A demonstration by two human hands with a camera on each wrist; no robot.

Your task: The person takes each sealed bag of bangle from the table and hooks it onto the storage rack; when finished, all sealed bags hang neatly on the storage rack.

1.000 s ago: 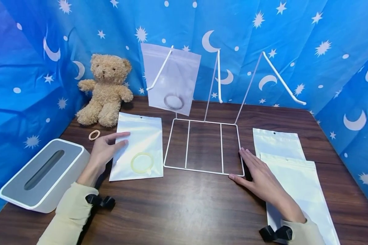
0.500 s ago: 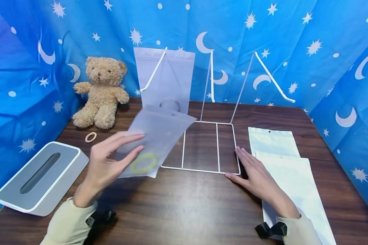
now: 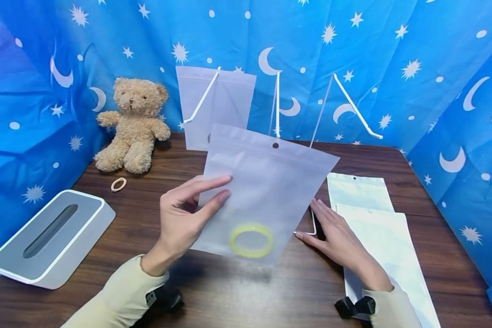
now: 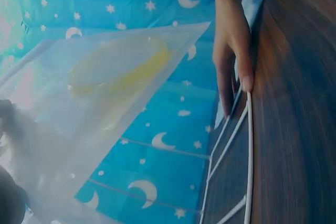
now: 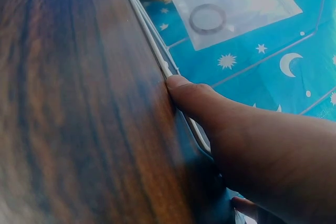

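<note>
My left hand pinches the left edge of a translucent zip bag between thumb and fingers, raised above the table. A yellow ring lies inside the bag's lower end, and a punched hole is at its top. My right hand touches the front right corner of a white wire rack, fingers fairly straight; in the right wrist view the thumb rests on the rack's bar. The held bag hides most of the rack's base in the head view. Another bag hangs on the rack's left arm.
Two pale zip bags overlap on the table at the right. Leftward are a tissue box, a small beige ring and a teddy bear. A blue star-patterned curtain surrounds the table.
My left hand has picked up the bag with the yellow ring from the table and carried it up and rightward, in front of the rack. My right hand has stayed at the rack's corner.
</note>
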